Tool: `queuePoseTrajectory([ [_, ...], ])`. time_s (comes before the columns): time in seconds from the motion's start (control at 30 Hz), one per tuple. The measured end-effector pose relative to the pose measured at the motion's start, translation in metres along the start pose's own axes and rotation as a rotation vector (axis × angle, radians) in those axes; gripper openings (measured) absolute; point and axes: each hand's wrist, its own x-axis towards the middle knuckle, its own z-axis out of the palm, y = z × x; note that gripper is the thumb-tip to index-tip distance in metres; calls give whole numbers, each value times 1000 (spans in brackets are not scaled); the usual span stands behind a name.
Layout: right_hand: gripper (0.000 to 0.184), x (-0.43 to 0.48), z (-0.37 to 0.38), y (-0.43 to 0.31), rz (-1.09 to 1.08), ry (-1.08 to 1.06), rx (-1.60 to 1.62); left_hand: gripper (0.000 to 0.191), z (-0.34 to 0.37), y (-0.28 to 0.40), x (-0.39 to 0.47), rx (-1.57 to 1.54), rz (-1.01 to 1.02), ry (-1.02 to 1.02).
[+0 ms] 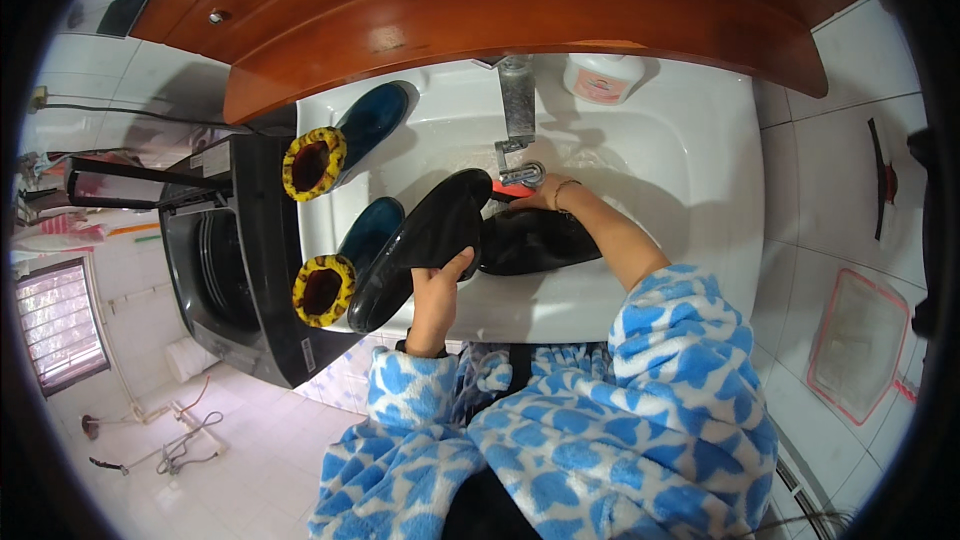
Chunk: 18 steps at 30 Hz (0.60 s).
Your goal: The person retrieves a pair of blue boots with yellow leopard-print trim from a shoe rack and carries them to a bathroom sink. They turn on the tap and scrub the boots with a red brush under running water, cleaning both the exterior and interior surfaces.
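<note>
My left hand (pixel 437 296) grips a black boot (pixel 431 240), tilted over the front left of the white washbasin (pixel 517 307). Under the metal faucet (pixel 519 109), my right hand (pixel 546 193) is closed around a red-orange object (pixel 512 188), partly hidden by the hand and the boot; its kind cannot be told. A second black boot (pixel 536 241) lies on its side in the basin, below my right wrist. Two dark teal boots with yellow, dark-spotted fuzzy cuffs, an upper one (pixel 371 120) and a lower one (pixel 369 232), lie along the basin's left side.
A white bottle (pixel 604 79) stands at the basin's back edge, beneath a reddish-brown wooden panel (pixel 487 7). A black washing machine (pixel 259 255) with its lid up stands close on the left. A pink-rimmed basket (pixel 859 345) is by the tiled wall at right.
</note>
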Motion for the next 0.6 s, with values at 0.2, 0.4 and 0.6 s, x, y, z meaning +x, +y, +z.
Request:
queuePoseTrajectory([
  [0.2, 83, 36, 20, -5, 46, 18, -215, 51, 1, 3, -2, -103, -32, 5],
  [0.4, 89, 37, 23, 0, 35, -38, -108, 49, 7, 11, 3, -179, -71, -17],
  [0.6, 59, -30, 14, -1, 54, 148, 107, 32, 5, 12, 24, -383, -274, -100],
])
